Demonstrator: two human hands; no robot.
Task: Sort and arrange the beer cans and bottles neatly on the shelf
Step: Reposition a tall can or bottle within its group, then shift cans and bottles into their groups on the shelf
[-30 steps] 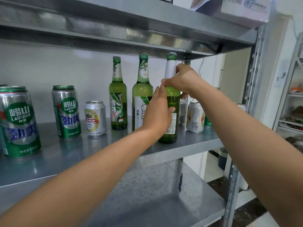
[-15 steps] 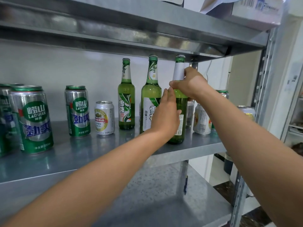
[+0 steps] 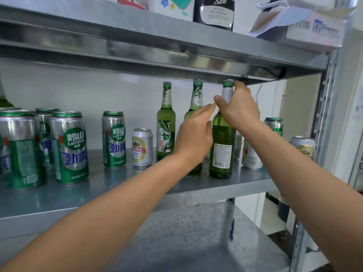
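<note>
Three green bottles point(image 3: 166, 122), at least eight cans point(image 3: 114, 140) on shelf point(image 3: 117, 185). Gripping right-most bottle point(image 3: 223, 150) neck, right hand point(image 3: 238, 108) fingers curled. Left hand point(image 3: 193, 138) fingers straight, now off it.

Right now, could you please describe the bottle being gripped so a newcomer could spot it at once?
On the middle steel shelf, three green bottles stand in a row. It is the rightmost bottle, its neck held by the right hand. Unlike its two neighbours, it has a silver foil neck and shows a barcode label.
</note>
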